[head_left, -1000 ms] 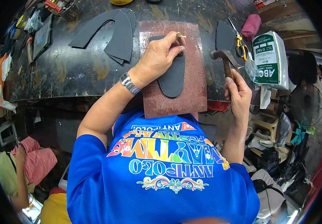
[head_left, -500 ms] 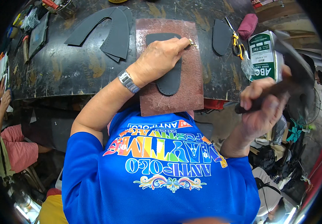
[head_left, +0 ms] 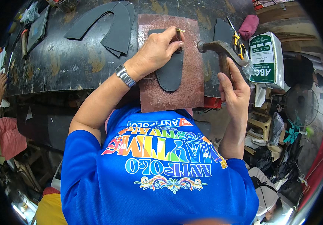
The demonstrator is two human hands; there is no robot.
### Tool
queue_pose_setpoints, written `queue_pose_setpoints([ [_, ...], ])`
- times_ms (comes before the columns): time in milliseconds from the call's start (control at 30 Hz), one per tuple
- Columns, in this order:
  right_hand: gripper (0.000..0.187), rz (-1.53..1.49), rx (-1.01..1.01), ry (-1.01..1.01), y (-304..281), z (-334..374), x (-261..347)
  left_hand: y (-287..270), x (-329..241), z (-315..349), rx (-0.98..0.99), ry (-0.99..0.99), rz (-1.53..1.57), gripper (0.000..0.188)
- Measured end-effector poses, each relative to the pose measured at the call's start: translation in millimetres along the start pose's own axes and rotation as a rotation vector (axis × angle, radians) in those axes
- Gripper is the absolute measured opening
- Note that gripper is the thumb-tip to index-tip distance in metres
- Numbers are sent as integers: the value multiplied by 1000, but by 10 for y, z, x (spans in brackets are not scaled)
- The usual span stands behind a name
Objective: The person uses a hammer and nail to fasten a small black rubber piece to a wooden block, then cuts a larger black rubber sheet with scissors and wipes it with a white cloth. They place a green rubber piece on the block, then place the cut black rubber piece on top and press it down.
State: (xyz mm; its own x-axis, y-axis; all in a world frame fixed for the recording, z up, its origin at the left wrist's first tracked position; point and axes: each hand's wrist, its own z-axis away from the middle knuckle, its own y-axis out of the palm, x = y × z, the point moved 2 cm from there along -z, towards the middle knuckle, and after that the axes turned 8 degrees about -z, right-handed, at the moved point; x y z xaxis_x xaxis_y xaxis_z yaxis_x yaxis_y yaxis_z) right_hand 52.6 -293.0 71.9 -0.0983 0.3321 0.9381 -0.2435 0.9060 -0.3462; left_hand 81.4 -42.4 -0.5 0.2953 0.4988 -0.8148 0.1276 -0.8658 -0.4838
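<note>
A black sole-shaped piece point(head_left: 170, 77) with a row of small holes along its edge lies on a worn reddish-brown board point(head_left: 189, 86). My left hand point(head_left: 155, 52) rests over the piece's far part and hides some of it. Its thumb and fingers are closed on a short punch point(head_left: 179, 34), which stands near the piece's right edge; its tip I cannot make out. To the right, my right hand point(head_left: 236, 86) grips a hammer point(head_left: 221, 48) by its handle. The hammer's rounded face points left toward the punch, apart from it, just over the board's right edge.
Black curved cut pieces point(head_left: 120, 28) lie on the dark table point(head_left: 56, 71) at left. Beyond the hammer are yellow-handled scissors point(head_left: 238, 47), another black piece point(head_left: 222, 30), a maroon pouch point(head_left: 248, 27) and a green-and-white can point(head_left: 266, 56). Another person's hand point(head_left: 1, 84) shows at far left.
The hammer has swung left and down from the far right, close to the punch. My left hand and the punch have shifted slightly left and away from me.
</note>
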Motion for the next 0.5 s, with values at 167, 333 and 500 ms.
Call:
queue_pose_setpoints([
  [167,41,23,-13,-47,29,-17,46,-10,-41,2,6,109,-98,14],
  [333,43,-247,-189,-335,-64,115,426,-16,-84,-20,37,248,-180,16],
  [500,36,-139,60,-360,49,-36,426,40,-189,43,-7,259,-272,14],
])
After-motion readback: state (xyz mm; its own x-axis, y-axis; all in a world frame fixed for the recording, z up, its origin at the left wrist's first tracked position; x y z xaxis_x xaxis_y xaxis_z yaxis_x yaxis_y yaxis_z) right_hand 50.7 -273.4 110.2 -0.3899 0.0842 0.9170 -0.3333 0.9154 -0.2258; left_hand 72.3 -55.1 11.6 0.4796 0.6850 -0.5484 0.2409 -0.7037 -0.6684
